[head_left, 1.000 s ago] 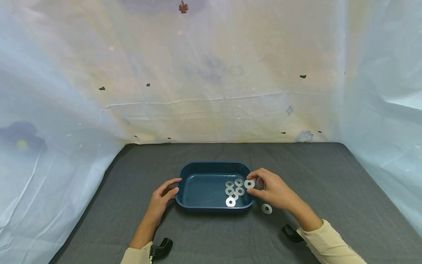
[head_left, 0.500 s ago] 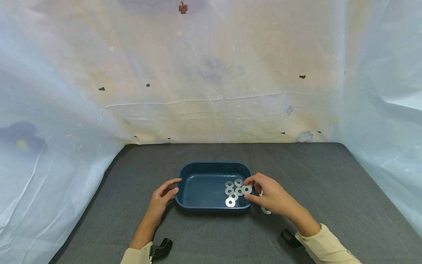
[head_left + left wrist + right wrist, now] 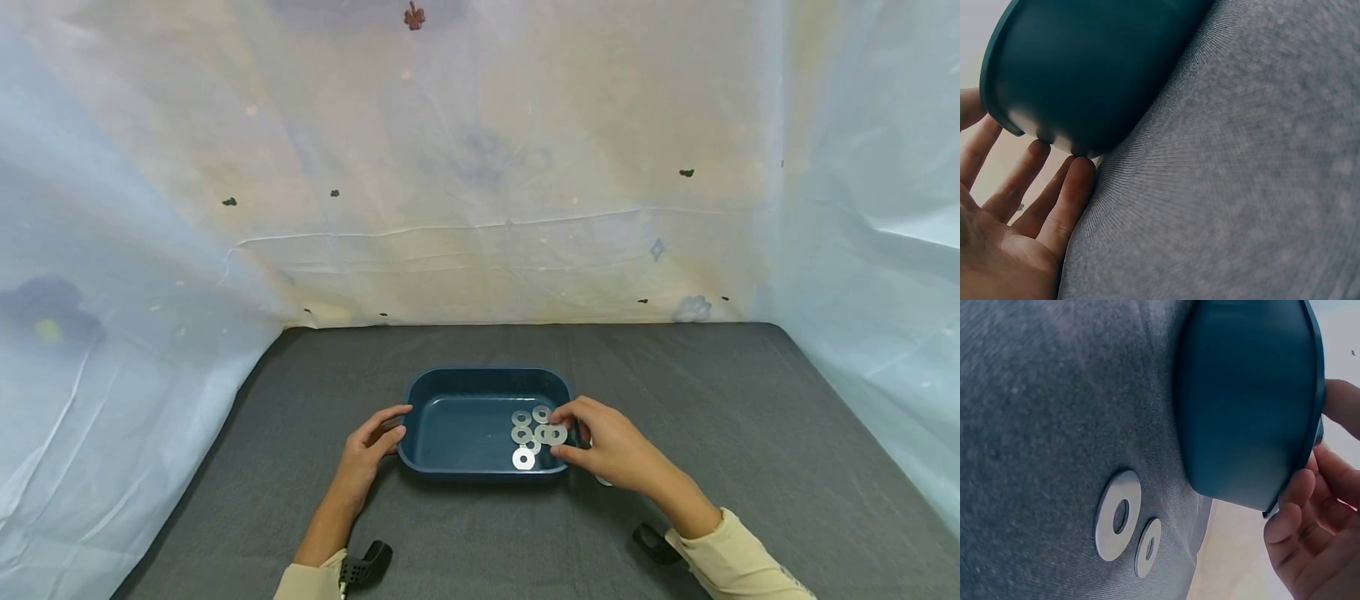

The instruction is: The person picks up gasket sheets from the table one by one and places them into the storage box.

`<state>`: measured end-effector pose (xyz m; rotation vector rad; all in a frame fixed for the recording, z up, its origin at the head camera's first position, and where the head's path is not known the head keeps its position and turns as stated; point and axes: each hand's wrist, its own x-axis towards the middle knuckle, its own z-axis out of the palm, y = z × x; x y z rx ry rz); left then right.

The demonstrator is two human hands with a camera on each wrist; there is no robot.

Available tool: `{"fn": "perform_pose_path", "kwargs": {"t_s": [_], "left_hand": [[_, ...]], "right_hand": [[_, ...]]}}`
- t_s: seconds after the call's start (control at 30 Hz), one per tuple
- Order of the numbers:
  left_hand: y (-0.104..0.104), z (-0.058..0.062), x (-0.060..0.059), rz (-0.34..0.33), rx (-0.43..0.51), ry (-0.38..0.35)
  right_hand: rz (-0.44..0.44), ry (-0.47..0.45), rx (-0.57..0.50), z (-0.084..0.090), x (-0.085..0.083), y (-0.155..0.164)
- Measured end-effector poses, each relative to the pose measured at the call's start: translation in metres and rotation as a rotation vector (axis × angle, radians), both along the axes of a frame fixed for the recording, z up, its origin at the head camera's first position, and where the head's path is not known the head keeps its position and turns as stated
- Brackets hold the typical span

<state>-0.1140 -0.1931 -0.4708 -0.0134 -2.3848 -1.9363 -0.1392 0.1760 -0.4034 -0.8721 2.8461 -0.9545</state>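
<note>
A dark blue rectangular bin [image 3: 459, 429] stands on the grey cloth. Several flat metal washers [image 3: 517, 459] lie on the right part of its floor. My right hand [image 3: 621, 446] reaches over the bin's right rim and pinches one washer [image 3: 562, 436] between thumb and fingers, close over the others. The right wrist view has the bin's wall [image 3: 1241, 412] hiding this washer. At the opposite end, my left hand [image 3: 362, 460] rests extended fingertips against the bin's outer wall, as the left wrist view also has it [image 3: 1013, 212].
Two washers lie on the cloth right of the bin, a nearer one [image 3: 1105, 534] and a smaller-looking one [image 3: 1141, 565]; my right hand mostly covers them in the head view. Patterned pale curtains [image 3: 480, 167] hang behind and beside the grey table [image 3: 675, 367].
My right hand has moved left and slightly toward me, carrying the pinched washer from the bin's right rim to over the washers inside. The left hand stays against the bin.
</note>
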Motion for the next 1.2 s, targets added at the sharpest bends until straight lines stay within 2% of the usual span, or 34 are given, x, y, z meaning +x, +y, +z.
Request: {"fn": "perform_pose_path", "kwargs": {"t_s": [0.7, 1.2], "left_hand": [[0.0, 0.0, 0.0, -0.004, 0.003, 0.001], [0.001, 0.001, 0.0, -0.008, 0.023, 0.008]], "right_hand": [[-0.027, -0.005, -0.022, -0.001, -0.003, 0.0], [-0.085, 0.006, -0.082, -0.006, -0.013, 0.021]]}}
